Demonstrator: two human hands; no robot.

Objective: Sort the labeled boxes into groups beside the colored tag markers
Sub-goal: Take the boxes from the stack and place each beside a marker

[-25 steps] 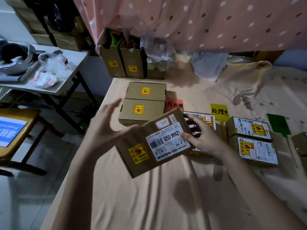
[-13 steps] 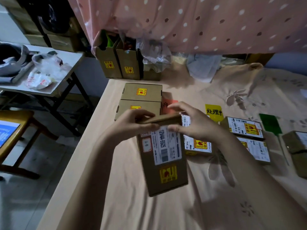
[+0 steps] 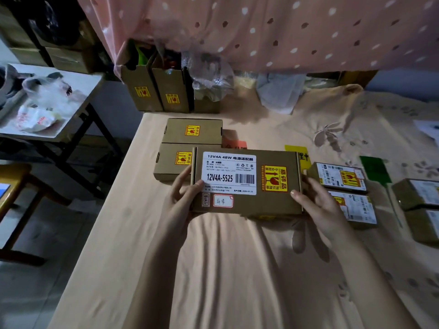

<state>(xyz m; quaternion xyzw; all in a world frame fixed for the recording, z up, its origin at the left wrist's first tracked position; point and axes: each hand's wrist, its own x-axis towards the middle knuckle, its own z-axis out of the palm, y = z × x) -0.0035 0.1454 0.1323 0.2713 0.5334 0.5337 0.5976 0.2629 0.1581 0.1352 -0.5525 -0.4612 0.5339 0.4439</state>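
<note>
I hold a brown cardboard box (image 3: 247,205) level over the table, its white label and yellow fragile sticker facing up. My left hand (image 3: 180,198) grips its left end and my right hand (image 3: 318,205) its right end. Behind it, two plain boxes (image 3: 192,131) lie beside a red tag marker (image 3: 234,143), mostly hidden. A yellow tag marker (image 3: 303,154) peeks out past the held box, with two labeled boxes (image 3: 339,178) to its right. A green tag marker (image 3: 375,169) lies further right, next to more boxes (image 3: 418,193).
The table (image 3: 213,269) wears a peach cloth; its left edge drops to the floor. Upright cartons (image 3: 156,91) and plastic wrap stand at the back under a pink dotted curtain (image 3: 261,27). A side table (image 3: 47,103) with bags is at far left.
The box has been turned from tilted, then upright on its end, to level with the label reading right way up. Both hands now grip its two short ends.
</note>
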